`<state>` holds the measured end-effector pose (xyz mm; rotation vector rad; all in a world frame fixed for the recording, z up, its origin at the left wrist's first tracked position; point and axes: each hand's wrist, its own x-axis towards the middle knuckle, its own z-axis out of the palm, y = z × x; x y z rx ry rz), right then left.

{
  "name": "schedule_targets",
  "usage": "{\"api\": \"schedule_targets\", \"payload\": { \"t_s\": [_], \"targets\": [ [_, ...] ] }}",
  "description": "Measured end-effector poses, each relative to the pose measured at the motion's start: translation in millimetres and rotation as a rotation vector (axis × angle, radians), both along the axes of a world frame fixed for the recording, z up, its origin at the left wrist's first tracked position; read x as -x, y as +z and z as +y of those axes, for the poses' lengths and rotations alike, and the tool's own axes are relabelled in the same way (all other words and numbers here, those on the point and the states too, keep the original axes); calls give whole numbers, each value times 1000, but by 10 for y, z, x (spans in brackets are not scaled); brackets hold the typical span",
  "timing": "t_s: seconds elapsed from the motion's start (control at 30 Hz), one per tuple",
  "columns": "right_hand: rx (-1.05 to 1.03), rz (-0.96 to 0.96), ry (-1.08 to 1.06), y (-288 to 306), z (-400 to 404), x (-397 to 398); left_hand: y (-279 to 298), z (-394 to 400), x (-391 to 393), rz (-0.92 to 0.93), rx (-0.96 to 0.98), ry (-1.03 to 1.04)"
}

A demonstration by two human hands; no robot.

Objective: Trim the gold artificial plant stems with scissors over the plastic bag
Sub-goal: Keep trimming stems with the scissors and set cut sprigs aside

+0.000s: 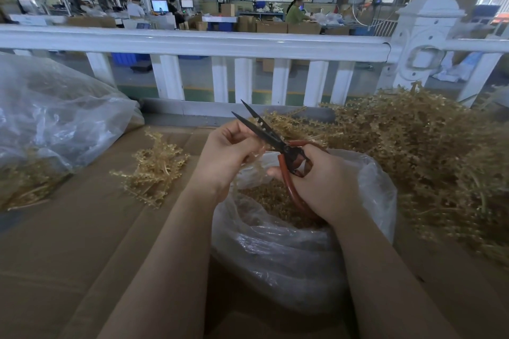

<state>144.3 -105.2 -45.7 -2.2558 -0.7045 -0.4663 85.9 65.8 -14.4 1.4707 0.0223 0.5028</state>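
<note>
Two hands over the plastic bag (pixel 303 250): right hand (pixel 319 181) grips scissors (pixel 271 135); left hand (pixel 228 151) pinches a stem.

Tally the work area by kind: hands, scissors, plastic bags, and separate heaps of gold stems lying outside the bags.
Hands: 2, left and right
Scissors: 1
Plastic bags: 2, centre and far left
Gold stem heaps: 2, small and large
Total: 7

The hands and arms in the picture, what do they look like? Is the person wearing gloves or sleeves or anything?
No gloves. The left hand and the right hand are both bare, and so are the forearms: no sleeve shows anywhere along them up to the bottom edge of the picture. No watch, bracelet or ring can be seen on the parts that show. The fingernails look short and plain.
</note>
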Motion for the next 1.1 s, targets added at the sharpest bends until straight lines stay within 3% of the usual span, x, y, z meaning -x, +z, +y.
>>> {"api": "schedule_targets", "payload": {
  "t_s": [0.4,1.1],
  "targets": [
    [13,-39,-30,8,-11,12,22,15,18,-55,-153,111],
    [-16,-29,-25,-29,-10,-22,1,-59,-4,-94,-51,78]
  ]
}}
